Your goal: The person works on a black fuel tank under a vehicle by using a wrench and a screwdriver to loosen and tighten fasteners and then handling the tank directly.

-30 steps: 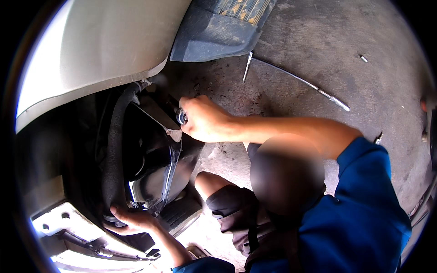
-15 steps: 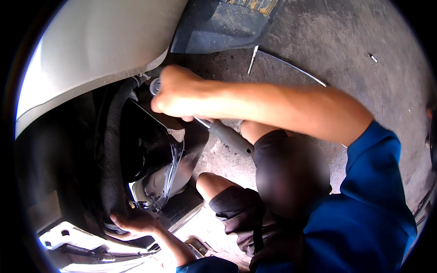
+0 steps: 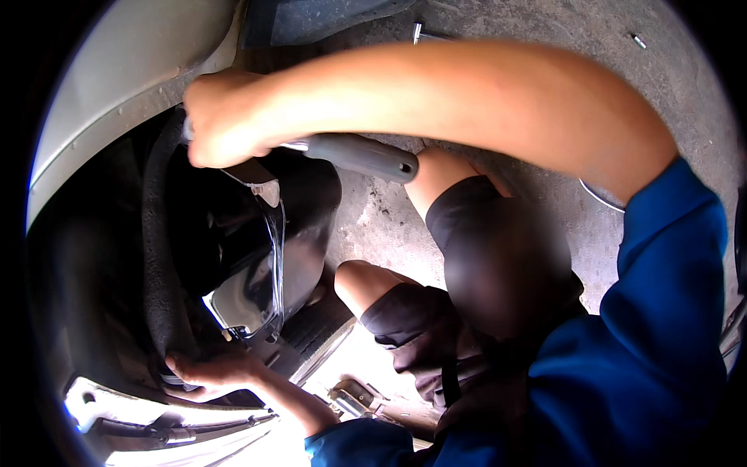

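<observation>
My left hand point(image 3: 210, 373) is wrapped round the lower end of a thick, black, textured hose point(image 3: 165, 272), where a pale ring shows at its end. The hose runs up through a dark cavity of a vehicle to the edge of the light-coloured body panel. There my right hand point(image 3: 224, 121) is closed around the head end of a ratchet wrench point(image 3: 362, 156), beside the hose's upper end. Its grey handle, with a hole at the tip, sticks out to the right. My right fingers mostly hide the wrench's head and whatever it touches.
The light body panel point(image 3: 132, 86) borders the cavity at upper left. Beside the hose sits a lamp-like part point(image 3: 249, 300) with clear edges. A metal rod-like tool point(image 3: 418, 33) and a small silver piece point(image 3: 638, 41) lie on the concrete floor. Bare knees point(image 3: 366, 284) are close by.
My right hand has moved left and up with the ratchet wrench, to the hose's upper end. The wrench handle has swung closer to level. My left hand keeps its hold.
</observation>
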Action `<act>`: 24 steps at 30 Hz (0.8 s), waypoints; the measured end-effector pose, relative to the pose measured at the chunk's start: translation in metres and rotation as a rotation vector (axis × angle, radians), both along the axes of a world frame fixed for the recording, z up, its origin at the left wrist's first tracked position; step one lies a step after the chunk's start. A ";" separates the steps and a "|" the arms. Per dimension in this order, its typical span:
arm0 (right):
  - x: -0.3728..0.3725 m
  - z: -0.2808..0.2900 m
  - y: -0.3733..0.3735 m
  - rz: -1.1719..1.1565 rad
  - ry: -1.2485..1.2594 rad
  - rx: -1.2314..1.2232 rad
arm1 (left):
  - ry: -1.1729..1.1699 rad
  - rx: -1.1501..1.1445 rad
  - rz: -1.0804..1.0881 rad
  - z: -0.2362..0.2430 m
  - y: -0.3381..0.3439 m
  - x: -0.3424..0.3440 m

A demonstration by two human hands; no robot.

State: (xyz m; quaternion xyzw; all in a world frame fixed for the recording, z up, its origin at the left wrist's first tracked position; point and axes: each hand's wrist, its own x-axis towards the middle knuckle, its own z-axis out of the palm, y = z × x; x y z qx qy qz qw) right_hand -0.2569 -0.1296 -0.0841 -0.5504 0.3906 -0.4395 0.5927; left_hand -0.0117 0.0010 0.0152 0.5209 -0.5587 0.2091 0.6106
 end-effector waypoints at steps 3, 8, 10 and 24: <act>-0.011 -0.037 0.010 -0.179 -0.020 -0.188 | -0.026 -0.008 -0.065 -0.001 -0.002 0.003; 0.020 -0.044 0.038 -0.176 -0.111 -0.260 | -0.018 -0.149 -0.053 0.004 -0.002 -0.008; 0.007 -0.047 0.042 -0.127 -0.160 -0.206 | 0.023 -0.079 -0.046 -0.004 -0.008 -0.005; 0.038 -0.101 0.067 -0.509 -0.103 -0.399 | 0.015 0.099 -0.102 0.011 0.010 0.017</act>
